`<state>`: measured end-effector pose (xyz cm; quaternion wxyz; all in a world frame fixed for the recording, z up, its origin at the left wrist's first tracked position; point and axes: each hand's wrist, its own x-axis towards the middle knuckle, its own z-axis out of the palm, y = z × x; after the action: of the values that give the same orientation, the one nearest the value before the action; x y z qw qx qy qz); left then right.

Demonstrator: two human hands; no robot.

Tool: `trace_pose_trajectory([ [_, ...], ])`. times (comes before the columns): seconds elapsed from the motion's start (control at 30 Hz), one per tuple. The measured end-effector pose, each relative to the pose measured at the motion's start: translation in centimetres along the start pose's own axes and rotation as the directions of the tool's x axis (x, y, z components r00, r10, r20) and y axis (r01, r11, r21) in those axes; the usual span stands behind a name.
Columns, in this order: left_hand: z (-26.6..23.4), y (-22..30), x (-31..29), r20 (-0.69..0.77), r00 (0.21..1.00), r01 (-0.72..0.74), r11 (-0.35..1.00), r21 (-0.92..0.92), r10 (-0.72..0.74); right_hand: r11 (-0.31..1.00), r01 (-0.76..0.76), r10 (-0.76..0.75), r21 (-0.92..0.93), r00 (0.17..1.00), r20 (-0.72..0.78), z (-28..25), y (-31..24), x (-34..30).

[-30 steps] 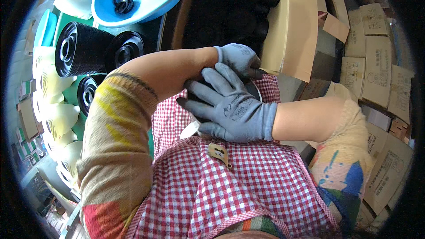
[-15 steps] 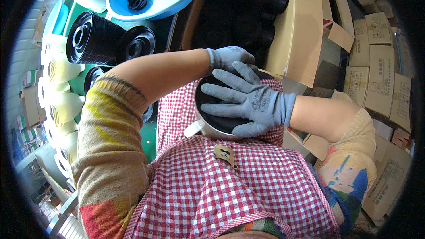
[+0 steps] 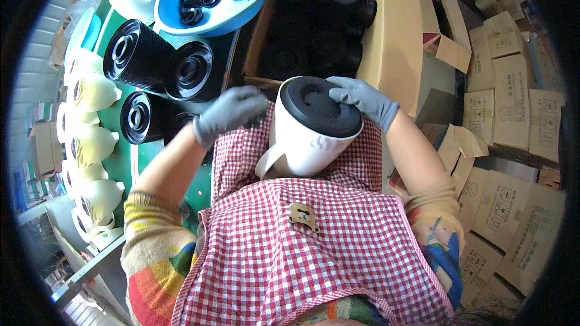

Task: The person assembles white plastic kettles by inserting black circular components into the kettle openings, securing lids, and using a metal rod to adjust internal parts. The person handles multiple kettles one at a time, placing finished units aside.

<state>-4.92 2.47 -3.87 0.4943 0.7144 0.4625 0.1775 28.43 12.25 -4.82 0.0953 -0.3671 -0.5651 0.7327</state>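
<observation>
A white jug (image 3: 306, 152) with a side handle (image 3: 270, 162) stands tilted on my lap, against the checked apron. Its mouth is covered by a round black lid (image 3: 320, 107) with a recessed centre. My gloved right hand (image 3: 364, 100) grips the lidded jug at the far right of its rim, fingertips on top of the lid. To the left of the jug, clear of it, is my gloved left hand (image 3: 234, 113), smeared by motion, so its fingers are hard to read. Stacks of black lids (image 3: 136, 54) stand on the green table just beyond that hand.
A blue basin (image 3: 217, 18) of black rings sits at the far left. Ahead, an open carton (image 3: 393, 42) holds many black lids. White jugs (image 3: 90, 145) line the table's left edge. Stacked cartons (image 3: 510, 96) stand on the right.
Both hands lay over the lid on the jug's mouth. The left has moved away to the left, the right has shifted to the far right rim, and the jug now tilts, showing its side.
</observation>
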Motion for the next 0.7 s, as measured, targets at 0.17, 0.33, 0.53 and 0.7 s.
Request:
trace_pose_trajectory([
  [0.17, 7.1, 3.8, -7.3, 0.048, 0.967, 0.247, 0.875, -0.416, -0.250, 0.995, 0.018, -0.016, 0.097, 1.000, -0.025, 0.4, 1.3, -2.0],
  [0.33, 8.1, 2.0, -10.3, -0.344, 0.841, 0.285, 0.883, -0.374, -0.417, 0.929, 0.364, -0.338, 0.061, 0.906, -0.255, 3.1, -0.4, -9.8],
  [0.53, 8.4, 3.2, -9.9, -0.017, 0.895, 0.326, 0.680, -0.656, -0.446, 0.764, 0.643, -0.606, -0.053, 0.687, -0.400, 5.7, -2.4, -15.8],
  [0.7, 8.5, 8.6, -8.5, -0.157, 0.964, -0.106, 0.233, -0.967, -0.215, 0.679, 0.716, -0.725, -0.161, 0.620, -0.300, 5.8, 1.1, -16.9],
])
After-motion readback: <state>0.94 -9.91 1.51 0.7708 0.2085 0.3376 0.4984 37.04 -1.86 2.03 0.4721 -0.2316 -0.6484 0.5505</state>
